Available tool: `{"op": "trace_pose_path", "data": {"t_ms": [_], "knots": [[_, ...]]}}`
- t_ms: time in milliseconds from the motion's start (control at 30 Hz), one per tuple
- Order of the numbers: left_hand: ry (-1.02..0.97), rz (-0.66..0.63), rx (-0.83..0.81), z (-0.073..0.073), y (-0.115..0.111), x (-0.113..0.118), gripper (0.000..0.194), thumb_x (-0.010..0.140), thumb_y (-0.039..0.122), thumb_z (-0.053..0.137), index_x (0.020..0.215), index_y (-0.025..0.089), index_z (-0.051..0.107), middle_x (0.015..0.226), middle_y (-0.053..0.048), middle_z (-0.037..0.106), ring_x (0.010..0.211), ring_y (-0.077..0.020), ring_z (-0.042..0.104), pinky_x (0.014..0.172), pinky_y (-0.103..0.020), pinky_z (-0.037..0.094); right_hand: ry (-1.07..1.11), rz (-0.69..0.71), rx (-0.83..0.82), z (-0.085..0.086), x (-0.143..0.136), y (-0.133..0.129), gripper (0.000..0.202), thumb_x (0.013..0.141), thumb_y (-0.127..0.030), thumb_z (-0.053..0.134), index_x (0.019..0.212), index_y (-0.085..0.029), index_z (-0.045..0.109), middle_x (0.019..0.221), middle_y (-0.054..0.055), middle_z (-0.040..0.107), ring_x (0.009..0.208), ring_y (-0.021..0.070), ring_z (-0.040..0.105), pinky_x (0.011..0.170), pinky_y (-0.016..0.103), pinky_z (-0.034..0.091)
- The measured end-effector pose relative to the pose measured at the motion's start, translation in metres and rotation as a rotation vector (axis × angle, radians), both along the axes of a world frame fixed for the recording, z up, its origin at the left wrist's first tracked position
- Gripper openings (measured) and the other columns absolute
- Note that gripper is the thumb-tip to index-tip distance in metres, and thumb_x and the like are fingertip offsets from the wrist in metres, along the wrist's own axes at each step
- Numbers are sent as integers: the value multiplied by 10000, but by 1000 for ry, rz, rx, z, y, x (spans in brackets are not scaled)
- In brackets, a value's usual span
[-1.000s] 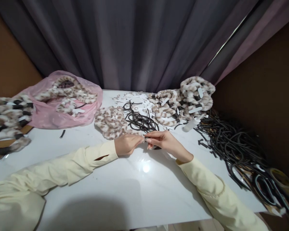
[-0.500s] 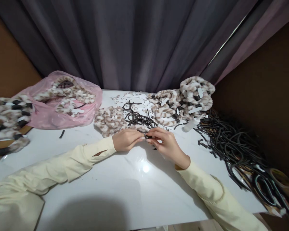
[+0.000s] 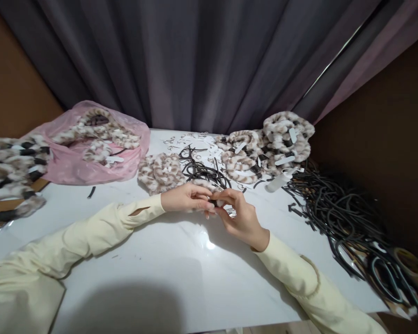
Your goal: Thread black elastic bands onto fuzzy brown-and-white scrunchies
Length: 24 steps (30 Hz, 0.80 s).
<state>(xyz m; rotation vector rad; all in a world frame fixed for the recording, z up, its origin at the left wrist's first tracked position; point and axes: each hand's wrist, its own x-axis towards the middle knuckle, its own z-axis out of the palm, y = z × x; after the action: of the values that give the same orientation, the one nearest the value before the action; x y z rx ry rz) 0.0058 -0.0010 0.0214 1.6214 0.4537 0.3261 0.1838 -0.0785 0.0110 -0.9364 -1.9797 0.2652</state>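
Left hand (image 3: 181, 198), right hand (image 3: 243, 218) pinch brown-and-white plush tube (image 3: 220, 203) between them, equally near; fingertips nearly closed; long axis unclear.

head-worn view | faces forward, down | hands (image 3: 209, 204) mid-frame

the left hand (image 3: 187, 197) and right hand (image 3: 239, 214) meet fingertip to fingertip above the tabletop (image 3: 139, 278), thumbs and index fingers pinched. the left forearm (image 3: 94, 232) reaches in from the tabletop's left side, the right forearm (image 3: 296, 273) angles up from its near right corner.
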Motion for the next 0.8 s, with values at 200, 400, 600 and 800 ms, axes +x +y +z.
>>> {"op": "trace_pose_path", "data": {"t_ms": [200, 400, 600, 800], "knots": [[27, -50, 356, 10, 17, -13, 268, 811, 256, 549, 1036, 154, 651, 932, -53, 700, 791, -121, 638, 677, -179, 464, 168, 22, -142, 7, 0, -2, 302, 811, -175, 581, 1043, -214, 391, 930, 66, 609, 819, 162, 638, 712, 287, 539], [31, -46, 698, 17, 14, -14, 227, 810, 210, 531, 950, 135, 693, 751, -61, 721, 563, -99, 625, 538, -155, 439, 230, 16, -211, 9, 2, 0, 234, 801, -221, 602, 1008, -202, 493, 934, 64, 611, 787, 158, 621, 695, 289, 536], [-43, 57, 922, 13, 5, -12, 224, 815, 167, 505, 933, 148, 695, 860, -86, 721, 690, -136, 670, 609, -176, 464, 203, -26, -187, 8, 3, 1, 192, 797, -195, 603, 983, -206, 557, 942, 50, 633, 718, 131, 607, 667, 259, 523], [82, 153, 794, 4, 1, -6, 194, 766, 137, 531, 842, 134, 710, 747, -52, 722, 591, -108, 632, 567, -170, 442, 124, -54, -163, 6, 0, 0, 127, 812, -185, 567, 938, -196, 566, 909, 49, 651, 681, 125, 595, 649, 249, 514]]}}
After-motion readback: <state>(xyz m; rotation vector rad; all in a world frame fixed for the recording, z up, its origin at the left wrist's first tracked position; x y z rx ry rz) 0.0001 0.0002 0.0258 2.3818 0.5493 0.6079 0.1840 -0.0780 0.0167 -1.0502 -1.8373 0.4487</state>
